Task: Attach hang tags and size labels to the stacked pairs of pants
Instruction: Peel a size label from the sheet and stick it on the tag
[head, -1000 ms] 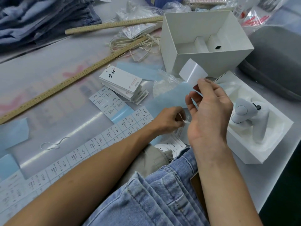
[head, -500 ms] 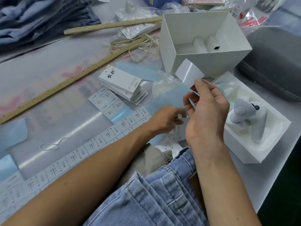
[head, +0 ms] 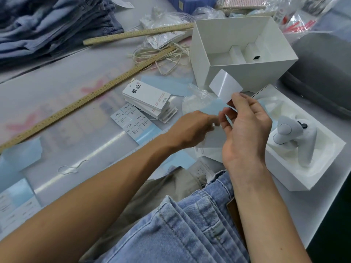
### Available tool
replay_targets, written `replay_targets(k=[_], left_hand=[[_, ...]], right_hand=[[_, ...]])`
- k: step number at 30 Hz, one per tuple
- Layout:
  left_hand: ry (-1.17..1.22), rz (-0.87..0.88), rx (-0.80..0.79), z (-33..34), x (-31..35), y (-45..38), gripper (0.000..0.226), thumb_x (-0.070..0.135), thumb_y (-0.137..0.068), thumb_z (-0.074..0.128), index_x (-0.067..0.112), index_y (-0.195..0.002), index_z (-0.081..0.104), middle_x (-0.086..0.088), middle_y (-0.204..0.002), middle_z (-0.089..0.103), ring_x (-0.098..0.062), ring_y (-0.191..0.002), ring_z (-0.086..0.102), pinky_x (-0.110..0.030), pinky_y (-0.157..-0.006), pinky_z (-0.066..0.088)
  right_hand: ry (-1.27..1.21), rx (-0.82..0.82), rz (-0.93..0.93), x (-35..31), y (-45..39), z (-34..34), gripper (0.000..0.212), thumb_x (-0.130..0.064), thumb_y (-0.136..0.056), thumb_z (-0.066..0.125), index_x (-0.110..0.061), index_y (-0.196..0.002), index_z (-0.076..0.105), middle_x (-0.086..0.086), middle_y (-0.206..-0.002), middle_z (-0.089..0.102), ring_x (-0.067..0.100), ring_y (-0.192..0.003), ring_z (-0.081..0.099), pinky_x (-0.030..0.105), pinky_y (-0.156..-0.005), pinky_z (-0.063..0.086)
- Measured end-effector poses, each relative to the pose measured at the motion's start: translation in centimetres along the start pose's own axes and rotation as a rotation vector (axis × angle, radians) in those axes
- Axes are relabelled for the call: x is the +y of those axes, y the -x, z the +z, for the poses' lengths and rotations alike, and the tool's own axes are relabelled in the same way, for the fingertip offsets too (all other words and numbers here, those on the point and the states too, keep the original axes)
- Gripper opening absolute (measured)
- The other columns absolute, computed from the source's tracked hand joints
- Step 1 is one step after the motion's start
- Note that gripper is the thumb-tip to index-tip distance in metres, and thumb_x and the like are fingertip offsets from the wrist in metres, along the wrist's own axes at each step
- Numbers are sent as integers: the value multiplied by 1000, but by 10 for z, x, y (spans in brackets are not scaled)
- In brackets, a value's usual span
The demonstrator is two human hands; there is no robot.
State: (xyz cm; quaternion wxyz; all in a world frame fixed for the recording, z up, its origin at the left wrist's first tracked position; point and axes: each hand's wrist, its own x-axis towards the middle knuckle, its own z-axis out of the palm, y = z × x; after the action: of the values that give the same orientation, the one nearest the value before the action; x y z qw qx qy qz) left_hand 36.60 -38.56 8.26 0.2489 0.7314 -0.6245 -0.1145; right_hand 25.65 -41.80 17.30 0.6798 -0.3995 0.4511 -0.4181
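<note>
The right hand [head: 245, 128] is up over the tabletop [head: 62, 103] and pinches a bent white tag [head: 225, 87] at its bottom edge. The left hand [head: 191, 130] is just beside it with its fingers bunched, but it is blurry, so I cannot tell what it holds. Blue pants [head: 180, 230] lie under both arms. A pile of tags [head: 150, 99] sits near label sheets [head: 131, 118].

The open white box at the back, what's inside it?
Inside the open white box are white cardboard dividers and a small black square on its floor. The near wall hides the front part of the floor, so anything lying there cannot be seen.
</note>
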Motion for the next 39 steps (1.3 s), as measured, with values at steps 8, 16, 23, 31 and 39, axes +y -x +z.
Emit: replay_targets(k=[8, 16, 23, 31, 39], left_hand=[[788, -778, 540, -83, 4, 105, 7, 12, -96, 70, 7, -91, 70, -4, -80, 78, -16, -72, 76, -29, -58, 61], [1323, -984, 769, -86, 40, 185, 11, 7, -97, 66, 6, -91, 57, -19, -92, 78, -34, -85, 77, -34, -67, 64], [1319, -930, 902, -82, 38, 203, 20, 7, -103, 55, 18, -119, 62, -7, -96, 80, -22, -93, 77, -27, -73, 62], [1365, -905, 941, -84, 35, 204, 25, 6, -101, 55, 20, -115, 70, -6, -95, 80, -20, -91, 77, -25, -72, 61], [1398, -857, 983, -83, 30, 207, 26, 5, -101, 56, 21, -118, 66, -11, -94, 79, -24, -92, 77, -28, -74, 62]], right_hand=[[113, -77, -197, -2, 10, 4, 6, -15, -96, 67, -17, -90, 69, -6, -76, 65, 6, -68, 60, 23, -74, 55], [413, -314, -613, 2, 42, 21, 7, -24, -97, 64, -28, -93, 64, -10, -83, 66, 6, -75, 65, 22, -75, 57], [772, -637, -1152, 32, 69, 55, 6, -8, -96, 66, -3, -95, 68, 8, -89, 66, 12, -75, 55, 16, -70, 44], [1022, -822, -1389, 51, 78, 67, 4, -4, -93, 70, -2, -89, 71, 10, -84, 67, 30, -77, 61, 44, -63, 54], [1076, -1001, -1423, 58, 78, 69, 7, -5, -87, 76, -5, -83, 71, 8, -85, 65, 27, -78, 60, 41, -62, 55]])
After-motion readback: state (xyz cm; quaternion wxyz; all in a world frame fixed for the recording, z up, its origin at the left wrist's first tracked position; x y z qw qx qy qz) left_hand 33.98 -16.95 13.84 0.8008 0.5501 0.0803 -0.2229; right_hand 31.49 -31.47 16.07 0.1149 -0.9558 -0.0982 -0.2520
